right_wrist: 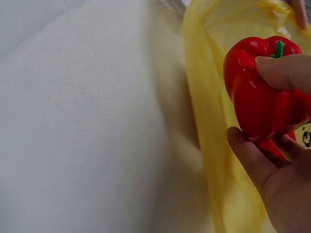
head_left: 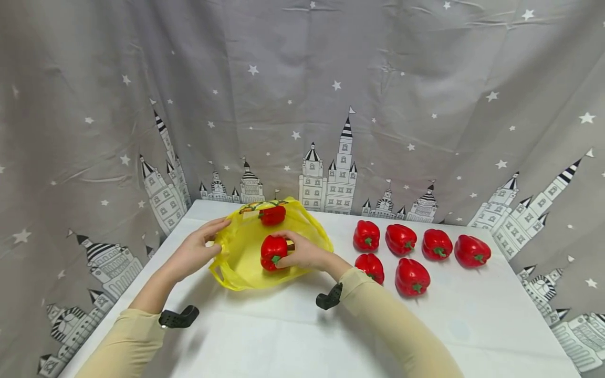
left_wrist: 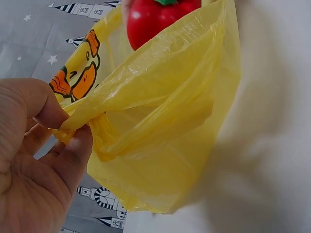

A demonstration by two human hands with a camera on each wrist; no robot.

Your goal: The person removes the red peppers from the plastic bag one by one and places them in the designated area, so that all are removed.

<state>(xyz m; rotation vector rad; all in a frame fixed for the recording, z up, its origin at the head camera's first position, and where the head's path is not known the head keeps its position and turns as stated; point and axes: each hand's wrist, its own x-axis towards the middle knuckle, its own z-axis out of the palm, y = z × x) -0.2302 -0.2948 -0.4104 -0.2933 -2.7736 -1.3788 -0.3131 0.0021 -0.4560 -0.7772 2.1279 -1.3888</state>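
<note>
While my left hand [head_left: 196,252] pinches the rim of the yellow bag [head_left: 246,262] near the surface's [head_left: 302,336] left edge, my right hand [head_left: 304,254] reaches in from the right, grip curled round a red pepper [head_left: 273,252] at the bag's mouth. I judge this the loading step; next comes lowering the pepper inside and letting go.

We read this as a staged recording set, not a lived-in room: a grey curtain [head_left: 302,94] printed with stars and castles closes off three sides, and the bench [head_left: 293,336] carries a plain white cloth with red peppers [head_left: 418,247] laid in rows.
</note>
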